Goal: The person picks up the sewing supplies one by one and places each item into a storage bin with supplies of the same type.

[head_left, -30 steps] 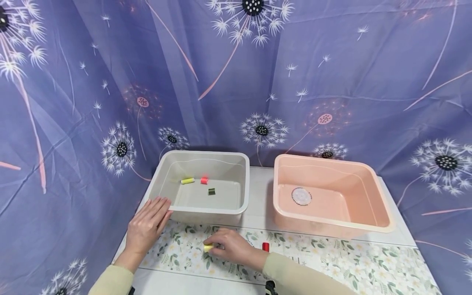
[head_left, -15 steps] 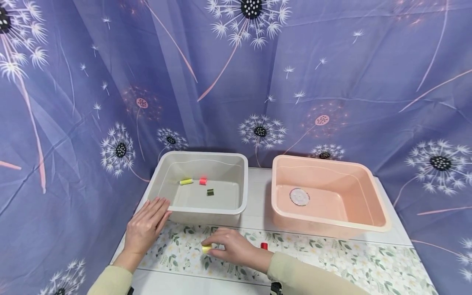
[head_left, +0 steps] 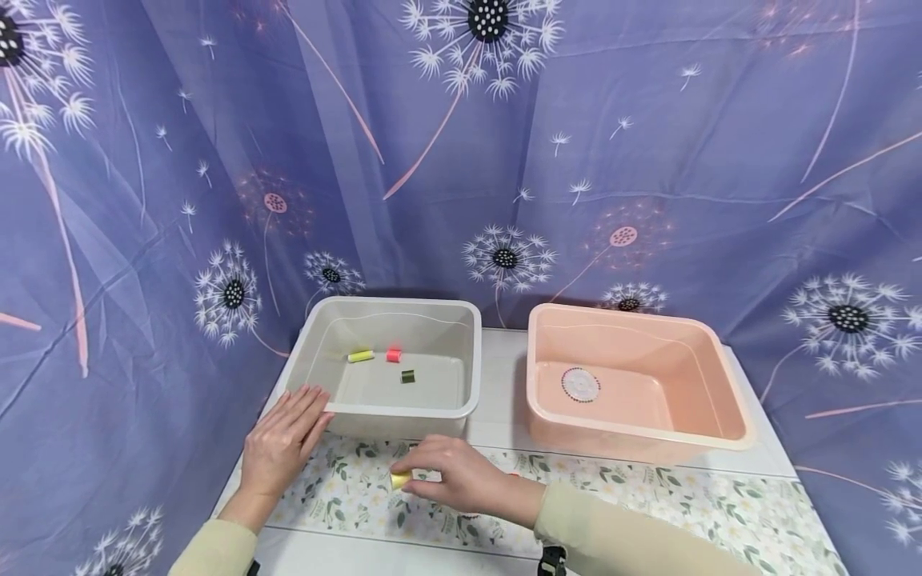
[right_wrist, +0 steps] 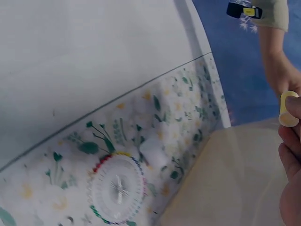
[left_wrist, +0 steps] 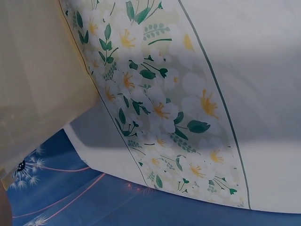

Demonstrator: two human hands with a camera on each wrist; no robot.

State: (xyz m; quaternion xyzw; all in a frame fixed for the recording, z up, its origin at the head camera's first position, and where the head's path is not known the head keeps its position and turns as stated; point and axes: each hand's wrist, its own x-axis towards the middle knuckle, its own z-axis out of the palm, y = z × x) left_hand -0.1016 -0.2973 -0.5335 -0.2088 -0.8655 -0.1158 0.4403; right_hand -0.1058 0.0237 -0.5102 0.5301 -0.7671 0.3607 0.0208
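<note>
My right hand [head_left: 454, 476] pinches a yellow thread spool [head_left: 400, 480] between thumb and fingertips, in front of the grey bin [head_left: 403, 413]. The right wrist view shows the held spool [right_wrist: 288, 109] end-on at the right edge. With fingers straight, my left hand [head_left: 284, 440] rests on the grey bin's front left corner. Inside that bin lie a yellow-green spool [head_left: 361, 356], a pinkish-red spool [head_left: 393, 355] and a dark green spool [head_left: 407, 377]. Beneath the right hand, a round wheel of coloured pins [right_wrist: 117, 188] lies on the tabletop, mostly hidden in the head view.
To the right stands a pink bin [head_left: 641, 442] with another pin wheel [head_left: 580, 385] on its floor. A floral strip [head_left: 670, 504] crosses the white table. A small white object [right_wrist: 153, 151] sits beside the nearer pin wheel. Purple dandelion curtains [head_left: 432, 160] hang behind and at the sides.
My right hand has risen slightly with the yellow spool, and its wrist now covers most of the red spool on the table. The left hand stays on the bin.
</note>
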